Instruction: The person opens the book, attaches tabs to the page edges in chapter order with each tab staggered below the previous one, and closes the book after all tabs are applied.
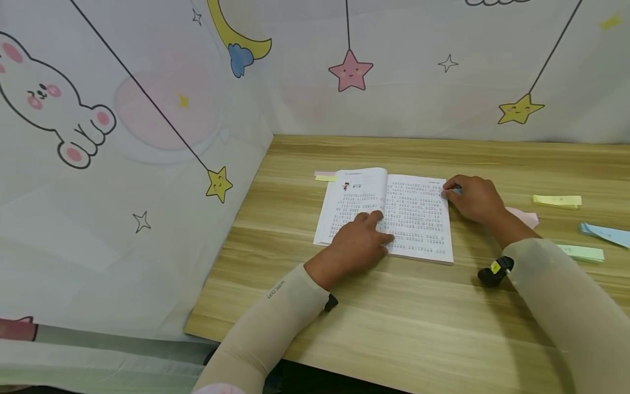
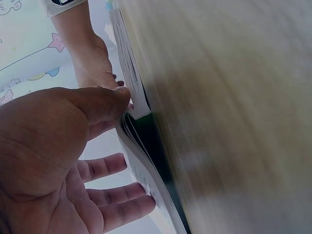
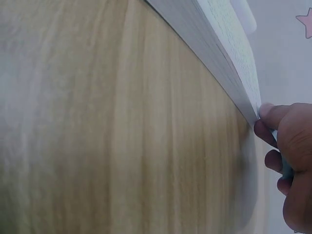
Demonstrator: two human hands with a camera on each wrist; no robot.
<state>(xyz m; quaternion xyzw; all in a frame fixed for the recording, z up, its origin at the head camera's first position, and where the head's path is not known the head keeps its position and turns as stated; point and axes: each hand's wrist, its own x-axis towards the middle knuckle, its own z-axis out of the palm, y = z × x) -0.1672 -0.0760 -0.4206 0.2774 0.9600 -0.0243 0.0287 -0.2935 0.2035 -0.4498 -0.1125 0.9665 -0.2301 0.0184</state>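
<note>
An open book (image 1: 418, 219) with printed pages lies on the wooden table. Pink and yellow sticky tabs (image 1: 325, 178) stick out from its upper left edge. My left hand (image 1: 356, 241) rests across the lower middle of the book, fingers spread; in the left wrist view its thumb (image 2: 105, 102) is by the spine and its fingertips touch the left page. At the upper right page edge my right hand (image 1: 474, 197) pinches a small blue sticky strip (image 1: 458, 191). In the right wrist view, thumb and forefinger meet right at the page corner, and the strip (image 3: 286, 168) runs back under the palm.
To the right lie a yellow sticky strip pad (image 1: 556, 201), a blue one (image 1: 606, 234), a green one (image 1: 583, 253) and a pink one (image 1: 524, 218) partly hidden by the right wrist. Printed white wall sheets (image 1: 394, 109) border the table's back and left.
</note>
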